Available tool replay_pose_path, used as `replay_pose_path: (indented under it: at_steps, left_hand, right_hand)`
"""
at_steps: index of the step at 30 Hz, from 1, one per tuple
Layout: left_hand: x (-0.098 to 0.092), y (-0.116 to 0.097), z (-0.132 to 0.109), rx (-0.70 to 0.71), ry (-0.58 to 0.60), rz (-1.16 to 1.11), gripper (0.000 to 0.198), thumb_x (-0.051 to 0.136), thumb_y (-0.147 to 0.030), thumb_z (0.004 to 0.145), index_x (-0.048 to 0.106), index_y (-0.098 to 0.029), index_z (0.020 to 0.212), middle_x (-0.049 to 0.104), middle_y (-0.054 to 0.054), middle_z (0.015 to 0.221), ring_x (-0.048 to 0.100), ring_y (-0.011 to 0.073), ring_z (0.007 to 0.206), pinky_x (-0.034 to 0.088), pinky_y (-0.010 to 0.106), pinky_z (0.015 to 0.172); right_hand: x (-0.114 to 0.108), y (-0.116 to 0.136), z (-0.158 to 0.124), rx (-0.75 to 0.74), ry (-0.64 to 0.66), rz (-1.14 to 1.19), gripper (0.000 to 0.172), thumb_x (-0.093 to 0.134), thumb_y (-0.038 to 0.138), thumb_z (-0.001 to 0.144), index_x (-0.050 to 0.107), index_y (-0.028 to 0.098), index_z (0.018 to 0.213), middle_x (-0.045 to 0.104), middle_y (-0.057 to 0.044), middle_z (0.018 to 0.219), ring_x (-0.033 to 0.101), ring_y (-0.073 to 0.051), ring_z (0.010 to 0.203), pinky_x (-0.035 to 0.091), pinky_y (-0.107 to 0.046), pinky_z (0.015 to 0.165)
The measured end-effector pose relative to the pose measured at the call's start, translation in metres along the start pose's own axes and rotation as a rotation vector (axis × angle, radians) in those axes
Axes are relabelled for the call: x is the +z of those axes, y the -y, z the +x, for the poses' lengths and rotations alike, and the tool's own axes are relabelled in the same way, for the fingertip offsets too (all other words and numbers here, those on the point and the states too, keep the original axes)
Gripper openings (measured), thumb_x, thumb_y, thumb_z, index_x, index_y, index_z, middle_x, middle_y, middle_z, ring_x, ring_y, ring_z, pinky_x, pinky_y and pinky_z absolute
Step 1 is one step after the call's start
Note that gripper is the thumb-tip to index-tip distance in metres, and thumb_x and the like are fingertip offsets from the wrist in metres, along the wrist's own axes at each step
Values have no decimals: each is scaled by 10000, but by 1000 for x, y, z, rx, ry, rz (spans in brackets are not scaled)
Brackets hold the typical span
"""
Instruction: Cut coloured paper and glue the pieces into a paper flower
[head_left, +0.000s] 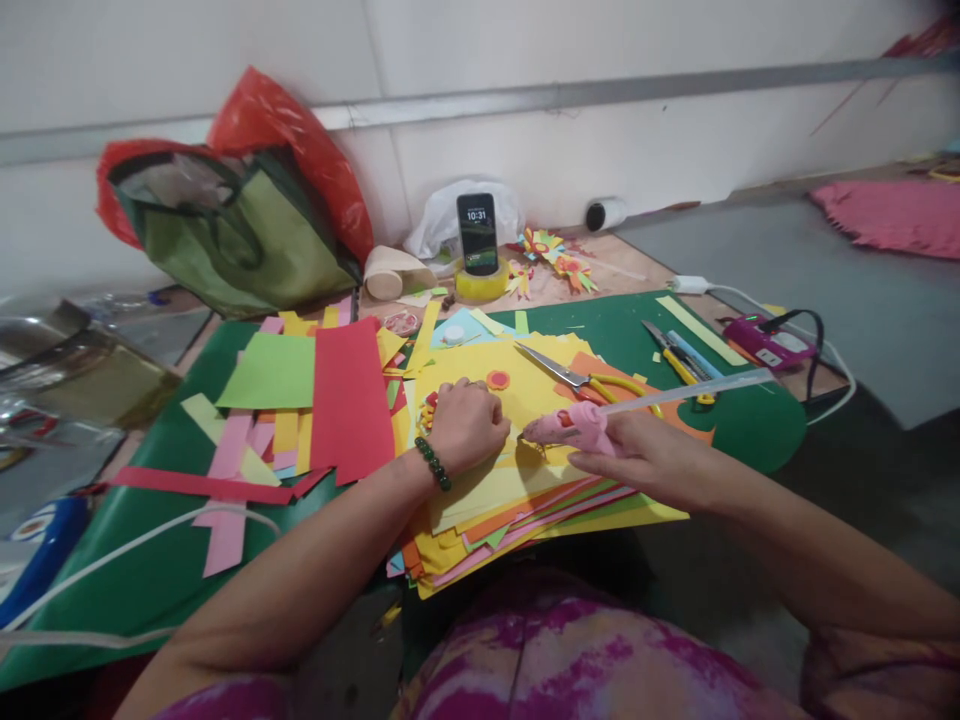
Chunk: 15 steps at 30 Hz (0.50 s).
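My right hand [656,450] grips a pink hot glue gun [574,428], its nozzle pointing left and low over the yellow paper sheets [480,495]. A long translucent glue stick [694,388] juts from the gun's back. On the same sheets rests my left hand [471,425], fingers curled closed just left of the nozzle; whatever they hold is hidden. Small cut paper pieces [426,412] lie beside that hand, partly covered by it. Beyond it sits a small orange-red paper flower [498,380]. Yellow-handled scissors [559,368] lie open behind the glue gun.
Red paper [352,400], green paper [268,370] and strips cover the green mat's left side. A phone [478,235] leans upright on a yellow tape roll [482,283]. Cutters [679,362] and a purple power socket [776,343] with cables lie right. A green bag [240,240] stands back left.
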<state>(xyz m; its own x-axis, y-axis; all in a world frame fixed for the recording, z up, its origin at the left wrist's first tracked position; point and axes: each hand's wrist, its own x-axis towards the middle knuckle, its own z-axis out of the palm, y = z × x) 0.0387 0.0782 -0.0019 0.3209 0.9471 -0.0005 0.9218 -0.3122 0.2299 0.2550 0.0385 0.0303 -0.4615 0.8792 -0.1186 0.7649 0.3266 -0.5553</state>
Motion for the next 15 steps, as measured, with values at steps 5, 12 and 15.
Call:
replay_pose_path:
  at_steps: [5, 12, 15]
  left_hand:
    - [0, 0, 1, 2, -6, 5, 211, 537, -256, 762, 680, -182, 626, 685, 88, 817, 562, 256, 859, 342, 399, 751]
    - [3, 1, 1, 12, -13, -14, 216, 536, -256, 762, 679, -182, 618, 682, 88, 799, 558, 257, 848, 339, 401, 751]
    - [3, 1, 0, 12, -16, -12, 211, 540, -255, 760, 679, -181, 619, 679, 92, 805, 557, 259, 854, 337, 401, 750]
  right_hand:
    - [-2, 1, 2, 32, 84, 3, 493, 455, 644, 826, 510, 197, 624, 517, -36, 592, 489, -178, 571, 337, -295, 547]
    - [-1, -2, 3, 59, 74, -21, 501, 418, 646, 812, 359, 219, 557, 416, 0, 546, 396, -130, 489, 262, -274, 476]
    - [-2, -7, 3, 72, 25, -21, 543, 425, 691, 793, 337, 220, 536, 386, 10, 532, 372, -119, 475, 254, -272, 469]
